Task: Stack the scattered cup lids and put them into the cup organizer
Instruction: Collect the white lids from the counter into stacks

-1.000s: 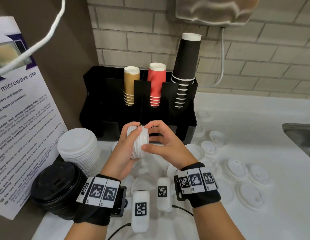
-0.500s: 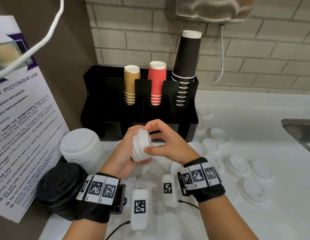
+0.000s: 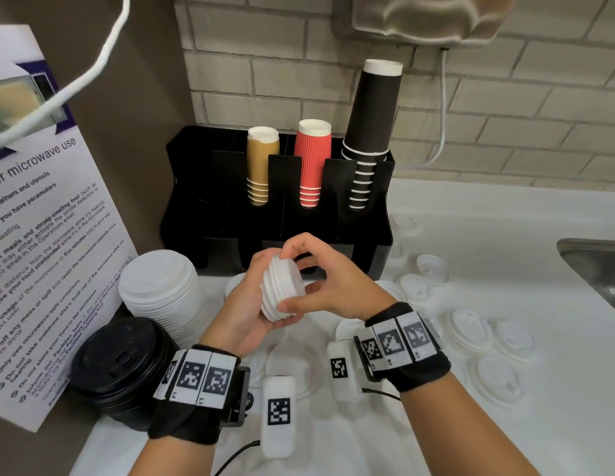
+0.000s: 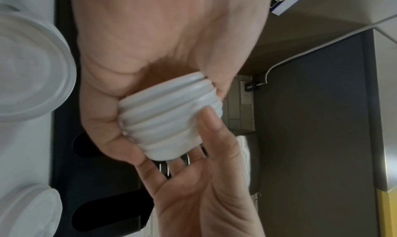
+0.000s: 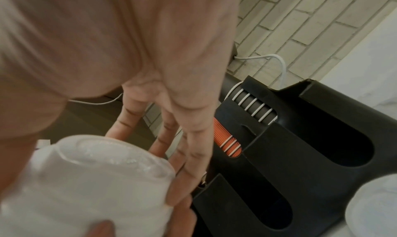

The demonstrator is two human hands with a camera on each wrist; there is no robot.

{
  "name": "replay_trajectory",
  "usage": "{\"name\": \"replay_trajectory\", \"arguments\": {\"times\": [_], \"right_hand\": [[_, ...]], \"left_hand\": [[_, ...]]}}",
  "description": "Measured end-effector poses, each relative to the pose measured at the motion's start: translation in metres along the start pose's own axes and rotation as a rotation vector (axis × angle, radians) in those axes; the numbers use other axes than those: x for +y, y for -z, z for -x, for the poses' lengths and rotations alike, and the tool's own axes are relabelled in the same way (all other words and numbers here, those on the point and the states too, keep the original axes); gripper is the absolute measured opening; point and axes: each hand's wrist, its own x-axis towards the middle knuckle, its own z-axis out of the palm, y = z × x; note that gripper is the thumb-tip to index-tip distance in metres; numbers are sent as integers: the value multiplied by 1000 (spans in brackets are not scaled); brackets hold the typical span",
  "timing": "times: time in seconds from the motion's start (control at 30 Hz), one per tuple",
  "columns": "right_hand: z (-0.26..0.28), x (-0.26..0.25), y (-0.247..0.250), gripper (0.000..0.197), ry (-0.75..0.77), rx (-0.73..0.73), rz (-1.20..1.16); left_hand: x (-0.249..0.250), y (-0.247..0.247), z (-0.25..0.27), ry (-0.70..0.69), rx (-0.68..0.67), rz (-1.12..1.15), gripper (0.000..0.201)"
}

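Short nested stack of small white plastic cup lids (image 3: 282,292), tipped on edge and turned slightly since a second ago, clasped in left grip (image 3: 249,309) and right grip (image 3: 328,283); near black plastic cup organizer (image 3: 381,214), not yet slotted in.

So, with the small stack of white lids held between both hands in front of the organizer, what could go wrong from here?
1. The small lid stack lies on its side, gripped only at its ends and rim by the left hand and right hand; its lids look unevenly nested, so some may slip apart.
2. Loose lids lie on the counter under the wrists; a lowered arm could sweep them.
3. The cup organizer has narrow front slots; a crooked stack might jam.
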Motion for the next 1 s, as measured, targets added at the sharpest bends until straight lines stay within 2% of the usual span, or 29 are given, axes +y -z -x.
{"name": "replay_trajectory", "arguments": {"times": [0.03, 0.13, 0.2, 0.23, 0.27, 0.3, 0.37, 0.4, 0.5, 0.6, 0.73, 0.83, 0.93, 1.0], "right_hand": [[0, -1, 0, 56, 6, -12, 6], [-1, 1, 3, 61, -29, 6, -47], [-2, 4, 5, 36, -116, 86, 17], [-3, 7, 7, 21, -153, 83, 145], [-4, 11, 7, 16, -188, 4, 322], [-5, 17, 4, 17, -232, -143, 498], [-4, 27, -9, 23, -323, -439, 780], [-3, 31, -16, 27, -342, -517, 877], [-3, 40, -31, 27, -337, -564, 988], [-3, 42, -35, 27, -351, -568, 1018], [-5, 28, -17, 31, -371, -456, 1013], [-6, 7, 4, 10, -349, -192, 981], [-1, -4, 9, 25, -301, 104, 873], [3, -7, 2, 30, -248, 232, 678]], "left_hand": [[-1, 0, 0, -5, -17, 6, 56], [-1, 4, 1, -43, 4, 44, 47], [1, 7, 0, -87, 82, 72, 39], [3, 11, -1, -116, 120, 71, 33], [4, 14, -2, -142, 149, 63, 24], [6, 16, -2, -161, 169, 53, 17], [7, 18, -3, -179, 184, 39, 12], [7, 17, -2, -183, 184, 33, 13], [5, 15, -1, -194, 174, 4, 18], [2, 16, 0, -190, 197, -17, 12], [-3, 21, 1, -171, 227, -105, 15], [-7, 21, 2, -128, 262, -164, 16], [-10, 15, 2, -115, 252, -223, 15], [-12, 11, 3, -106, 238, -236, 14]]}}
